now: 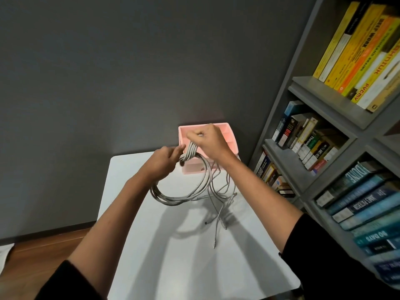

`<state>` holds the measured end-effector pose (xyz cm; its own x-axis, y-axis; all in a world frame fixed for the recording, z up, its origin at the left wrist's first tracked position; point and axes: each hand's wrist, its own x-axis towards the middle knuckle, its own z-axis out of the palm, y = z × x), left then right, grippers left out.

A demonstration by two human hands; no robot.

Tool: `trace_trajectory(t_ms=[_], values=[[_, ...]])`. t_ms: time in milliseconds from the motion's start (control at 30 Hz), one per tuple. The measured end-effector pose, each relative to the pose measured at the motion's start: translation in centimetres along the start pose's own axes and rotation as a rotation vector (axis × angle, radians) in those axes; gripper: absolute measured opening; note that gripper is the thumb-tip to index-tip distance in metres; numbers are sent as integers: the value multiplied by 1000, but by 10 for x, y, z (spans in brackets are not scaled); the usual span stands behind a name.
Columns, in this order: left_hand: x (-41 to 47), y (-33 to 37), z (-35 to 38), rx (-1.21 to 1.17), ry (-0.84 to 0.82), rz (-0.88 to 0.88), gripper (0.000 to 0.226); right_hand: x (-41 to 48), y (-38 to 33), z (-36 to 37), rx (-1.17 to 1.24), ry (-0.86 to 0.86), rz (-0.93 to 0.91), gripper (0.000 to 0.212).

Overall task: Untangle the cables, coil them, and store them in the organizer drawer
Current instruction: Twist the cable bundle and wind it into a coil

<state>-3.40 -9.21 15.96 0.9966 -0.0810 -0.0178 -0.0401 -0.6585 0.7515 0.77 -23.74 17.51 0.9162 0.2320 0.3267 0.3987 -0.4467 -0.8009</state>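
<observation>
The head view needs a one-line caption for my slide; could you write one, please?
Left hand and right hand grip looped grey cables over a white table, before a pink organizer.

You are using two hands, the left hand (164, 161) and the right hand (208, 140), and both are gripping one bundle of grey cables (179, 201). Its looped strands are overlapping too closely to count, but four loose ends are hanging toward the one white table (194, 267). One pink organizer (192, 168) is standing there. One grey bookcase (303, 83) is showing four groups of books (355, 50), too many to count singly.
</observation>
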Motion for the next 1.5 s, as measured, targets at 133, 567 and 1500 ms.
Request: trace_trajectory(t_ms=[133, 567, 1500], values=[[-5, 7, -12, -145, -101, 139, 67, 5, 5, -5, 409, -95, 266, 27], [-6, 7, -10, 201, -108, 403, 52, 7, 12, -8, 412, -248, 452, 42], [-14, 19, -10, -323, -439, 51, 69, -5, 25, 2, 479, -493, 718, 35]])
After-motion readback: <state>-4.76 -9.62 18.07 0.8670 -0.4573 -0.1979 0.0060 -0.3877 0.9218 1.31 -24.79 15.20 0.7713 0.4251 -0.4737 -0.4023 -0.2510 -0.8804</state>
